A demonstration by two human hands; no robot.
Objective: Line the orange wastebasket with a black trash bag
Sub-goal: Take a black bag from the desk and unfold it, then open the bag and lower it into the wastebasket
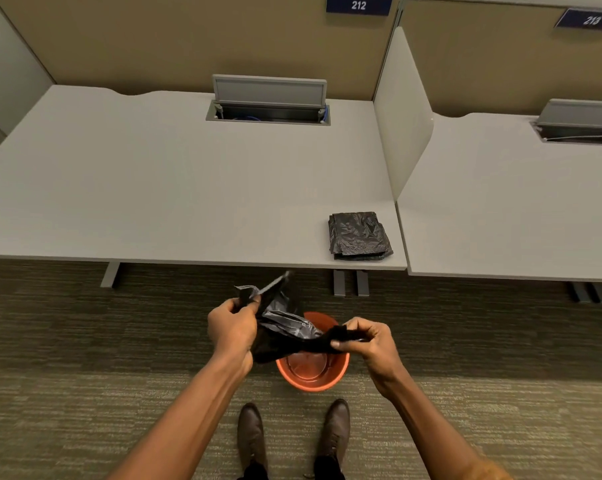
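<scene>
The orange wastebasket (313, 379) stands on the carpet just beyond my shoes, its inside bare. Above it I hold a crumpled black trash bag (285, 336) stretched between both hands. My left hand (232, 329) grips one bunched end, with a flap of bag sticking up past its fingers. The other end is pinched in my right hand (370, 341). The bag hides the far part of the wastebasket's rim.
A stack of folded black trash bags (358, 235) lies near the front right corner of the grey desk (154, 188). An open cable hatch (268, 105) sits at the desk's back. A white divider (403, 126) separates a second desk on the right. Desk legs (350, 282) stand beyond the wastebasket.
</scene>
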